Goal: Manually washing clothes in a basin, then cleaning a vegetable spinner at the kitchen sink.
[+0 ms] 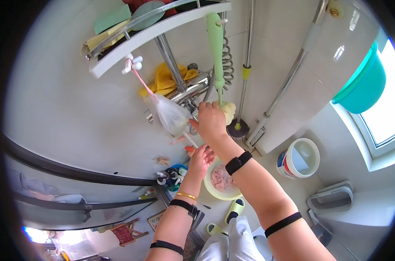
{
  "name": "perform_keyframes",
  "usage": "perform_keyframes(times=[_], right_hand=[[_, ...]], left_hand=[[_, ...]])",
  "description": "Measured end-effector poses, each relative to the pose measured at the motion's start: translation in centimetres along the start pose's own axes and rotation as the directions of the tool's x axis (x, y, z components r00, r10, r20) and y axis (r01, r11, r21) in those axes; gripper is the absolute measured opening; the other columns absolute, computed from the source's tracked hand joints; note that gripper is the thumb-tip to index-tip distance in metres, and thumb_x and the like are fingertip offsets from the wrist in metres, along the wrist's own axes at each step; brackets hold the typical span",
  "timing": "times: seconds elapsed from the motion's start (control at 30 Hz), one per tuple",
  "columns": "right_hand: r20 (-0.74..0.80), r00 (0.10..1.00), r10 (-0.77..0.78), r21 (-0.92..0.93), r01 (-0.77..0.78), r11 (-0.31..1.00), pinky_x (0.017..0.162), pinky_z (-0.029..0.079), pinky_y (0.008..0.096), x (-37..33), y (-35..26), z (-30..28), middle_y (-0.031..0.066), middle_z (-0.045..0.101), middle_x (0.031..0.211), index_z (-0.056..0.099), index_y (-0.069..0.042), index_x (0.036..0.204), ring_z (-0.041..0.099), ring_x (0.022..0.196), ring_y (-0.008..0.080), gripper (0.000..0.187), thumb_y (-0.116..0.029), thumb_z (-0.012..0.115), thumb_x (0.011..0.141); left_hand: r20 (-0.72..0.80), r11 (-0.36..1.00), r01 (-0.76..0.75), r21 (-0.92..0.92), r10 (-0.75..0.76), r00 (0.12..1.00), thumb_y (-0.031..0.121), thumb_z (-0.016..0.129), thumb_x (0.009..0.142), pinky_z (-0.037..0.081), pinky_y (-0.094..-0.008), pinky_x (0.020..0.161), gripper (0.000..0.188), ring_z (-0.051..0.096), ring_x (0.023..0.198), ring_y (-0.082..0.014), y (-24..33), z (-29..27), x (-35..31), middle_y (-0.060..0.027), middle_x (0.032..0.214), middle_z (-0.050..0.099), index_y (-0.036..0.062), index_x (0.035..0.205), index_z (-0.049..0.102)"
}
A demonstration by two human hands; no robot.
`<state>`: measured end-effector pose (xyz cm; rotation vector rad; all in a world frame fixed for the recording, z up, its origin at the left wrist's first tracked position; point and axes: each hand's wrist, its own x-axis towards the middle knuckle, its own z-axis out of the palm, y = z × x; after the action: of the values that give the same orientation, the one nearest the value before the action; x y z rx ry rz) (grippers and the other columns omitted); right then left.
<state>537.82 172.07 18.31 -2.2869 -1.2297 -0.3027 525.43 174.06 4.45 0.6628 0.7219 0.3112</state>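
Note:
My right hand [211,122] is up at the metal shower mixer [197,87], fingers curled and thumb out to the left; what it grips is hidden. A clear plastic bag [169,115] hangs by a pink tie just left of it. Below, my left hand [201,160] is held palm up with its fingers apart, holding nothing, close under a thin white spout-like tube [190,140]. A cream bath puff [228,112] on a long green handle [215,48] hangs behind my right hand. Beneath both hands stands a pale yellow basin [209,191] with pinkish pieces in it.
A curved shelf [158,26] juts out above, with a yellow cloth [166,80] behind the mixer. Several bottles [171,176] stand left of the basin. A white bucket [308,143] stands at right, a teal basin [365,85] by the window. Green slippers [235,210] are below.

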Motion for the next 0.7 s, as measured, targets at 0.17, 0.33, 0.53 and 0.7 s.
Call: perform_keyframes(times=[0.17,0.33,0.53,0.7], right_hand=[[0.055,0.998,-0.003,-0.236,0.016,0.972,0.068,0.050,0.0318,1.2,0.2,2.3,0.0077,0.062,0.085,0.057,-0.004,0.088,0.059,0.088,0.0223,0.039,-0.033,0.074,0.069],[0.082,0.996,-0.016,-0.001,0.016,1.000,0.064,0.052,0.0331,0.9,0.9,2.4,0.0074,0.063,0.081,0.057,-0.005,0.086,0.061,0.083,0.0223,0.035,-0.031,0.073,0.068],[0.168,0.982,0.088,0.165,-0.116,0.980,0.057,0.050,0.0390,1.2,1.3,2.3,0.0113,0.063,0.070,0.056,-0.003,0.084,0.064,0.068,0.0280,0.037,-0.037,0.067,0.076],[0.315,0.924,0.217,0.407,-0.338,0.849,0.057,0.050,0.0387,1.4,1.8,2.7,0.0123,0.062,0.061,0.059,0.001,0.085,0.063,0.062,0.0322,0.041,-0.040,0.062,0.081]], left_hand=[[-0.057,0.992,0.070,-0.106,-0.077,0.995,0.031,0.049,0.094,0.042,-0.0347,0.088,0.034,0.055,0.104,-0.0195,0.6,-0.3,3.9,-0.0088,0.121,0.054,0.0111,0.121,0.049],[0.090,0.992,0.046,-0.117,-0.035,0.995,0.036,0.049,0.095,0.039,-0.0369,0.100,0.043,0.050,0.117,-0.0196,2.3,-0.2,7.9,-0.0048,0.129,0.051,0.0096,0.129,0.045],[0.202,0.997,0.076,-0.024,-0.070,0.977,0.038,0.048,0.095,0.040,-0.0371,0.099,0.048,0.048,0.118,-0.0198,3.3,2.2,10.8,-0.0043,0.129,0.050,0.0069,0.132,0.042],[0.214,0.991,0.131,0.028,-0.134,0.968,0.039,0.049,0.094,0.041,-0.0363,0.096,0.049,0.049,0.114,-0.0192,2.6,2.6,12.6,-0.0053,0.126,0.051,0.0061,0.130,0.043]])
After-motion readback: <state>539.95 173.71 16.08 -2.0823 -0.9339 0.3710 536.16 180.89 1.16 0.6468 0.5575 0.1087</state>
